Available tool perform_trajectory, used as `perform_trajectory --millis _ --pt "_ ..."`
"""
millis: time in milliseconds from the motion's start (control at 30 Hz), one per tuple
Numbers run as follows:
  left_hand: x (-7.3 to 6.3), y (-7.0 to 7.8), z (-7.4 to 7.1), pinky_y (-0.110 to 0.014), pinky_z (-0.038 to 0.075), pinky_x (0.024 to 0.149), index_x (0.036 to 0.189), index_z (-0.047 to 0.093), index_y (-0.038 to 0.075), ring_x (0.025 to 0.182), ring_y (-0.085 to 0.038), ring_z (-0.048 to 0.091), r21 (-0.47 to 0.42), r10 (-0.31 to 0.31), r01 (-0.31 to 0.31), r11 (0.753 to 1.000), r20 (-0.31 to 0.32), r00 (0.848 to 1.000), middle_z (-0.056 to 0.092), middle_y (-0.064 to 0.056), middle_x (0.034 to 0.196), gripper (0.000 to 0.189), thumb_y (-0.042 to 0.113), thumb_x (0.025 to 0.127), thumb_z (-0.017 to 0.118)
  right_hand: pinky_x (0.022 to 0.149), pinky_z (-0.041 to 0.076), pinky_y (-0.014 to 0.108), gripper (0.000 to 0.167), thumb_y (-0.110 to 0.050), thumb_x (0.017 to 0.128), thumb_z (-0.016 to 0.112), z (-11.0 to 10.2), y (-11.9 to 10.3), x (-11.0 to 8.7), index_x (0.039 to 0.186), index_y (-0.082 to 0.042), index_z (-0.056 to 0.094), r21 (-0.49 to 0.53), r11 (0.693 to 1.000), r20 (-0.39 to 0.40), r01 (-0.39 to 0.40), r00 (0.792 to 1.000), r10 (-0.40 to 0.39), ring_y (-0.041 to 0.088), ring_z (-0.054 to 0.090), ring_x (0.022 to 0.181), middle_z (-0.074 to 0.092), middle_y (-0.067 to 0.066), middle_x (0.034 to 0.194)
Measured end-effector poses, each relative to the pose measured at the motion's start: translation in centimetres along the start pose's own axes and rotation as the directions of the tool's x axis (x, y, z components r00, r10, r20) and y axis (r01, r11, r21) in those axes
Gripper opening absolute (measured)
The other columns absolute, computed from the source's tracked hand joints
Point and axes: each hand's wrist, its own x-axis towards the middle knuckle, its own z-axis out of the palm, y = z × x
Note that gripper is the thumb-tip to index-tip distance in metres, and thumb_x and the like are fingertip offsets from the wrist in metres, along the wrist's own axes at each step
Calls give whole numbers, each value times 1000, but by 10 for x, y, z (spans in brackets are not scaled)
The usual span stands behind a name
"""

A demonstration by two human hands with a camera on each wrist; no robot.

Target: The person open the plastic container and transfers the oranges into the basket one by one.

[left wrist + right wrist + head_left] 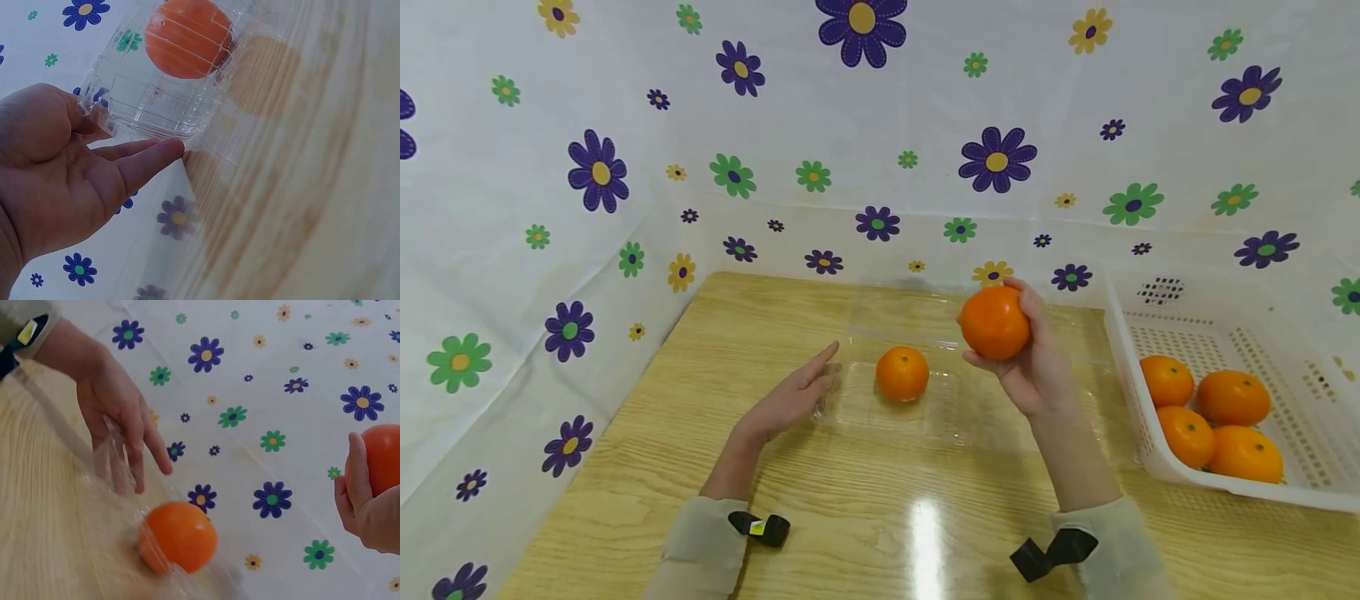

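Note:
My right hand [1037,375] grips an orange [996,322] with fingers and thumb around its right side, raised above a clear plastic container [865,425]. A second orange [903,373] sits inside the container's left part. At the container's left end, my left hand [786,404] holds the edge between thumb and fingers, with one finger stretched forward. The left wrist view shows the left hand [69,169] against the clear wall, the orange [189,39] visible through it. In the right wrist view, the held orange [382,459] is cut off by the frame edge.
A white perforated basket [1120,367] stands to the right with several oranges [1232,398] in its near left part. The wooden table [850,517] is backed by a flower-printed white cloth [910,108]. Black bands [1052,554] circle both sleeves.

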Motion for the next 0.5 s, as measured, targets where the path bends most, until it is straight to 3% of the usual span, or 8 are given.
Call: perform_trajectory --millis 167,333,500 --pt "0 1 1 -57 26 114 162 7 17 145 -40 28 -1 2 -2 1000 5 1000 25 -24 160 58 20 109 32 66 60 37 17 -31 104 50 -4 -23 0 119 -29 55 -171 983 -93 61 993 -78 30 55 108 41 3 134" --pt "0 0 1 -57 23 116 162 7 17 146 -40 27 7 10 -10 1000 3 1000 25 -24 160 57 18 109 31 66 60 41 18 -23 101 57 -10 -48 -4 119 -23 59 -234 967 -116 100 985 -130 31 47 116 41 2 134" --pt "0 0 0 -56 25 115 162 8 18 145 -40 29 15 3 -3 1000 -6 1000 27 -25 159 58 19 109 32 64 59 41 15 -17 98 63 -19 -68 -6 113 -18 66 -334 930 -118 152 972 -201 29 46 117 43 1 133"
